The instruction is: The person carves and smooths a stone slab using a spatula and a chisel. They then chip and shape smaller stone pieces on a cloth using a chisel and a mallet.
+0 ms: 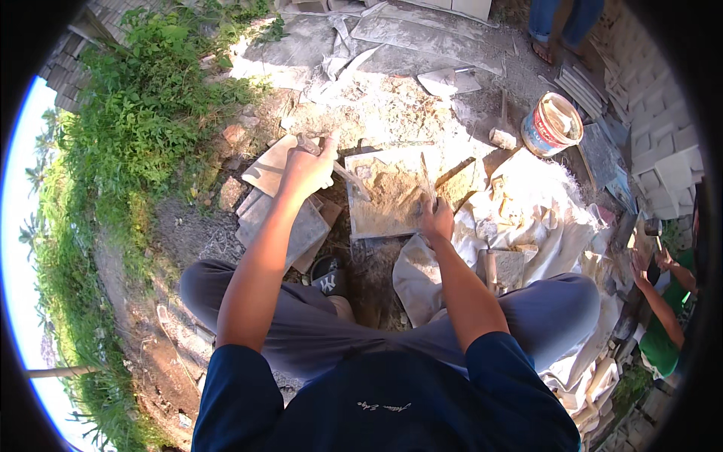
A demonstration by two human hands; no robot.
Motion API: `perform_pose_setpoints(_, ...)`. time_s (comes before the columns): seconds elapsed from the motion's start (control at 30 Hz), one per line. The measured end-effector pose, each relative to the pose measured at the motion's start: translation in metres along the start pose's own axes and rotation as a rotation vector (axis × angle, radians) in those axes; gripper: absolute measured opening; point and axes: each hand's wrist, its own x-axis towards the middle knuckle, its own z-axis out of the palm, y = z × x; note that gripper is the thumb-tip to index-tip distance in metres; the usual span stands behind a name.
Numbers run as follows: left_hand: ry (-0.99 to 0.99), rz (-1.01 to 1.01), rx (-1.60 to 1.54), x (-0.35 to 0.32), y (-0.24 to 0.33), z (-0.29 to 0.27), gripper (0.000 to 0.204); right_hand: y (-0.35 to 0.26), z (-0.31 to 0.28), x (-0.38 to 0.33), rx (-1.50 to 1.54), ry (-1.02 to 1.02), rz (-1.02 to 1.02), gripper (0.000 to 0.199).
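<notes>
My left hand (307, 172) is closed round a short tool (352, 181). Its brownish end sticks out above my fist and its paler, flatter end points down to the right; its exact kind is unclear. In my right hand (438, 220), a thin, narrow blade-like tool (426, 179) points away from me. Between the hands lies a flat square slab (364, 226) with a heap of sandy, tan material (401, 188) on it. Both tools reach over this slab. A dark, thin strip (455, 173) slants across its right side.
Flat slabs (285, 224) are stacked at left. A mallet (503, 138) and a bucket (553, 125) stand beyond a crumpled white sheet (542, 197). A wooden-handled tool (491, 270) lies by my right knee. A person in green (666, 316) works at right; another person's legs (561, 22) show far right.
</notes>
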Motion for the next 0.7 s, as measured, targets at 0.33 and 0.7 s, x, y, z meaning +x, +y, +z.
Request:
perform_pose_setpoints(0.33,0.425,-0.009,-0.783,-0.030,-0.061,-0.010,0.045,-0.012,-0.026,-0.001,-0.033,0.370,-0.294,0.031)
perform_pose_setpoints(0.7,0.314,0.018,-1.028,0.007,-0.073,0.008,0.065,-0.041,-0.054,-0.017,0.482,-0.122,0.012,0.051)
